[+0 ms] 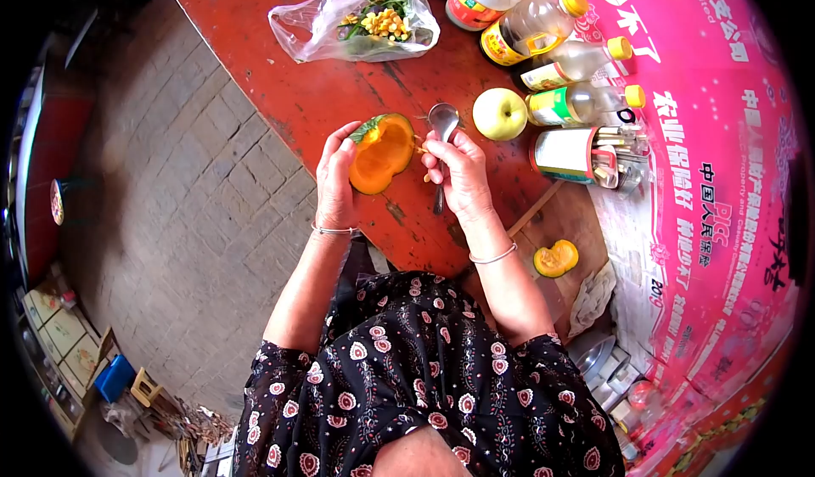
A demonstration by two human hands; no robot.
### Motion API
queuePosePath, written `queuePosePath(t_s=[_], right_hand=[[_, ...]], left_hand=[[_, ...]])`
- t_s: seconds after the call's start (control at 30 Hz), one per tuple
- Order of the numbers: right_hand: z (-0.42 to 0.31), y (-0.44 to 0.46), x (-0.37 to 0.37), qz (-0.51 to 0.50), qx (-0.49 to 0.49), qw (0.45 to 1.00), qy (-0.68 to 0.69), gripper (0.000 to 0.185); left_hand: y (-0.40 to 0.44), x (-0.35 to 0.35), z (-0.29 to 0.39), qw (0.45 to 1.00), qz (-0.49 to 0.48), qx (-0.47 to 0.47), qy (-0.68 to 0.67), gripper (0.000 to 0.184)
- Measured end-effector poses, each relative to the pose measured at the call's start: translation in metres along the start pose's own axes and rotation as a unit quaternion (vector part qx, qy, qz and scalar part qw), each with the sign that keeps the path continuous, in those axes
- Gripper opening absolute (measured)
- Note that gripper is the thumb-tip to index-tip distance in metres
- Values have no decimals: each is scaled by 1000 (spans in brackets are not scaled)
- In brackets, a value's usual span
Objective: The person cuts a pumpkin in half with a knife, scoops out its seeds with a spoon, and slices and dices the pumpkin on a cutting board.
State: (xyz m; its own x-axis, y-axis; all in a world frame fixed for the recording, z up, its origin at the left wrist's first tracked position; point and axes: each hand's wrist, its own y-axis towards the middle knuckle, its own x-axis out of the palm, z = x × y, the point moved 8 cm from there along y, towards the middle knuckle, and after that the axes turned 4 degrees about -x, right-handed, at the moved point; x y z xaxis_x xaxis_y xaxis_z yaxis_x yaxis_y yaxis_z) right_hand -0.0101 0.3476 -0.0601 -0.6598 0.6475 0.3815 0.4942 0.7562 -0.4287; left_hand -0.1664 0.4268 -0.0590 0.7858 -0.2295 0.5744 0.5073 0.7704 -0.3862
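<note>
My left hand point(336, 178) is closed around the left side of a hollowed pumpkin half point(379, 159), whose orange inside faces up and whose rind shows green at the top. Just right of it, my right hand point(459, 170) grips a metal spoon point(443, 119) by its handle, bowl pointing away from me. A small orange bit shows at the right fingertips, close to the pumpkin's rim; what it is I cannot make out. Both hands are over the red table point(280, 95). Another orange pumpkin piece point(556, 258) lies cut side up on a wooden board to the right.
A pale green apple point(499, 114) sits beyond my right hand. Several bottles point(543, 27) and a tin of utensils point(564, 154) line the pink printed wall sheet point(679, 137). A clear plastic bag point(297, 34) with greens and yellow flowers is at the far side. Paved floor point(195, 222) lies left.
</note>
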Motion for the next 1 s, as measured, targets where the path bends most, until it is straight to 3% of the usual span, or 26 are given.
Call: queuePosePath(t_s=[0.23, 0.37, 0.43, 0.5, 0.53, 0.57, 0.67, 0.8, 1.0], right_hand=[[-62, 10, 44, -78, -49, 996, 9, 9], [-110, 28, 87, -151, -132, 979, -33, 10], [-129, 41, 105, -117, -161, 978, -63, 13], [-112, 82, 110, -174, -142, 947, -230, 15], [-108, 92, 109, -139, -132, 912, -362, 18], [-110, 94, 108, -124, -151, 896, -400, 17], [-115, 84, 111, -134, -182, 919, -322, 15], [-98, 68, 104, -145, -162, 908, -358, 10], [-59, 44, 87, -183, -149, 881, -410, 20]], left_hand=[[4, -11, -3, 991, 1, -37, -126, 45], [4, -18, -5, 995, 17, -45, -85, 46], [5, -19, -7, 995, 13, -50, -83, 49], [3, -18, -5, 993, 16, -45, -103, 46], [3, -17, -2, 993, 16, -41, -113, 45], [7, -15, 3, 992, 12, -36, -116, 45], [1, -20, 5, 990, 19, -35, -133, 46], [3, -18, 12, 987, 10, -32, -155, 47], [2, -12, 25, 986, 3, -18, -167, 48]])
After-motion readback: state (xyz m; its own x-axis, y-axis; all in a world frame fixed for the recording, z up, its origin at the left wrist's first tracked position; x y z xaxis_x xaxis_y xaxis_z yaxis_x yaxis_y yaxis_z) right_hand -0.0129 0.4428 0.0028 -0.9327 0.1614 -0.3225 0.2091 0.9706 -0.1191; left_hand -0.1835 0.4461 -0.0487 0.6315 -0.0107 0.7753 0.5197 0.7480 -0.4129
